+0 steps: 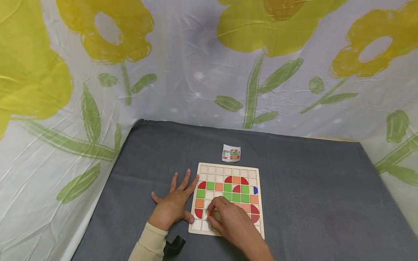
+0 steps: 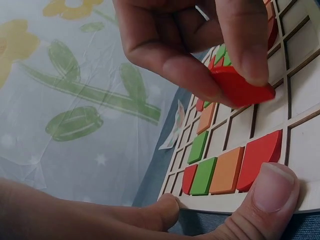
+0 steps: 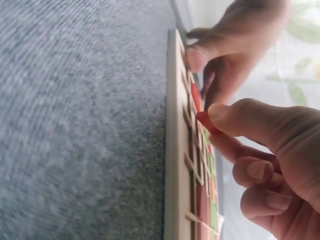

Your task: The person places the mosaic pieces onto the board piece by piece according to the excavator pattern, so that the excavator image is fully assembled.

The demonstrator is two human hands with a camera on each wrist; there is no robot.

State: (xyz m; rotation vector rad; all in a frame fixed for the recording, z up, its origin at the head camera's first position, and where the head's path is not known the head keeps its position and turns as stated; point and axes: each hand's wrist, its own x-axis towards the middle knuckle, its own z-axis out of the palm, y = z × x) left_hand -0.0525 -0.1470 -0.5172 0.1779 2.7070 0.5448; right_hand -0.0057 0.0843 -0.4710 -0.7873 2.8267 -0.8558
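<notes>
A wooden grid board (image 1: 211, 169) lies on the dark cloth, some squares filled with red, green, orange and blue tiles. My right hand (image 1: 233, 221) pinches a red tile with one rounded side (image 2: 240, 87) between thumb and finger, just above the board's lower left part. In the right wrist view the same red tile (image 3: 207, 122) is tilted over the grid. My left hand (image 1: 173, 204) lies spread at the board's left edge, its thumb (image 2: 272, 187) touching the rim beside a seated red tile (image 2: 259, 159). My right hand hides some of the middle squares.
Behind the board lies a small printed pattern card (image 1: 231, 153). A black object (image 1: 174, 245) is by the left wrist. The dark grey cloth (image 1: 310, 188) covers the table, and a flower-printed curtain (image 1: 189, 72) hangs around its back and sides.
</notes>
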